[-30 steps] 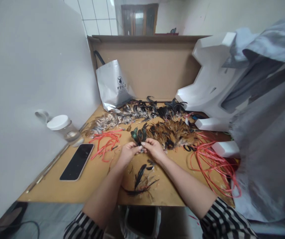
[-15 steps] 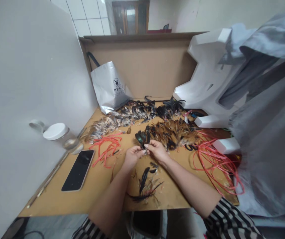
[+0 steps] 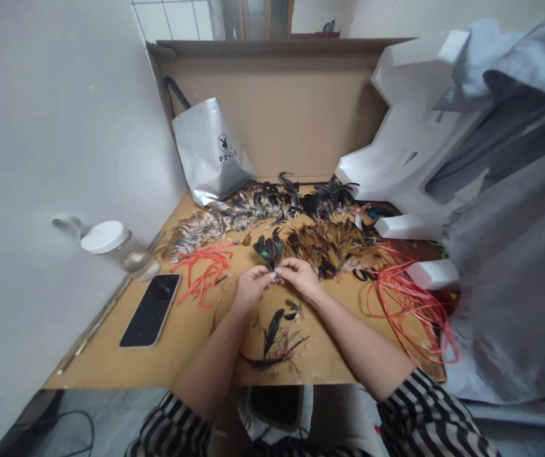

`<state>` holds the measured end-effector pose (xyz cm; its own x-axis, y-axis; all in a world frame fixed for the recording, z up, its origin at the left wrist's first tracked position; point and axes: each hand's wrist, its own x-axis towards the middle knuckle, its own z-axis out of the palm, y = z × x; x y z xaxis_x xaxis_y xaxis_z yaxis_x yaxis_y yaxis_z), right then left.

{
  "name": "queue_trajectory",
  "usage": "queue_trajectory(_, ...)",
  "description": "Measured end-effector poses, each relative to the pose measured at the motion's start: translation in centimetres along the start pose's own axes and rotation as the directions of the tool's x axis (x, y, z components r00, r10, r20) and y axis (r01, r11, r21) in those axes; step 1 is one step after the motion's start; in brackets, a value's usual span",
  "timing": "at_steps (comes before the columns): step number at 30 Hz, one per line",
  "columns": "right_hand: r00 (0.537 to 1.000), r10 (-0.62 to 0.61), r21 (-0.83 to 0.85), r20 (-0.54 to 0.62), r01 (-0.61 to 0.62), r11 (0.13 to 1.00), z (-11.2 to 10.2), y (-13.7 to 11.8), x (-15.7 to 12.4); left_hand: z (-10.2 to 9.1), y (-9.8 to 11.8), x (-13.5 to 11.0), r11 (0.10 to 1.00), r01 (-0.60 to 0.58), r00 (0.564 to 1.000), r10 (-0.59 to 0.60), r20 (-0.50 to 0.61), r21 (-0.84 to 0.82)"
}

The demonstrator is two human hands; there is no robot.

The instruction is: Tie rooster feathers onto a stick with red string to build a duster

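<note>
A small bunch of dark green-black feathers (image 3: 269,249) stands upright between my hands, fanned out at the top. My left hand (image 3: 252,284) pinches its base from the left, and my right hand (image 3: 299,277) grips the same base from the right, fingertips nearly meeting. Just behind my right hand lies a pile of brown feathers (image 3: 336,244). Farther back runs a row of grey and black feathers (image 3: 253,206). Below my hands, loose black feathers (image 3: 273,331) and scraps are scattered on the cardboard surface (image 3: 196,355).
Red plastic strips (image 3: 205,270) lie to the left, beside a black phone (image 3: 151,311) and a white-lidded jar (image 3: 120,244). A silver bag (image 3: 210,152) leans at the back. On the right are a tangle of red strands (image 3: 405,304), white foam (image 3: 396,146) and grey cloth (image 3: 514,285).
The feather bunch is more upright and spread wider above my fingers. My view has tipped slightly downward, and both hands still hold the base.
</note>
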<state>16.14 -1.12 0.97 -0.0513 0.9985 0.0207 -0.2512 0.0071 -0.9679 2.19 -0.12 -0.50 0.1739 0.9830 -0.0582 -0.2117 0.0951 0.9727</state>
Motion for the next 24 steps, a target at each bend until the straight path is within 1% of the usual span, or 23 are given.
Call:
queue_trajectory(5,0.998,-0.01,-0.099,-0.066,0.003,0.995,0.1,0.1,0.1,-0.1,0.5,-0.1,1.0,-0.017,0.999,0.017,-0.043,0.001)
queue_trajectory(8,0.997,-0.025,-0.163,-0.078,0.012,0.987,0.2,0.2,0.2,-0.1,0.8,-0.2,1.0,-0.026,0.998,0.027,-0.053,0.017)
queue_trajectory(12,0.996,-0.069,-0.245,-0.062,0.052,0.968,0.1,0.4,0.2,-0.1,0.8,-0.2,0.998,-0.049,0.998,0.05,-0.037,0.028)
queue_trajectory(24,0.988,-0.156,-0.335,-0.001,0.146,0.931,-0.3,1.4,0.2,-0.2,0.7,-0.1,0.994,-0.08,0.996,0.083,-0.032,0.067)
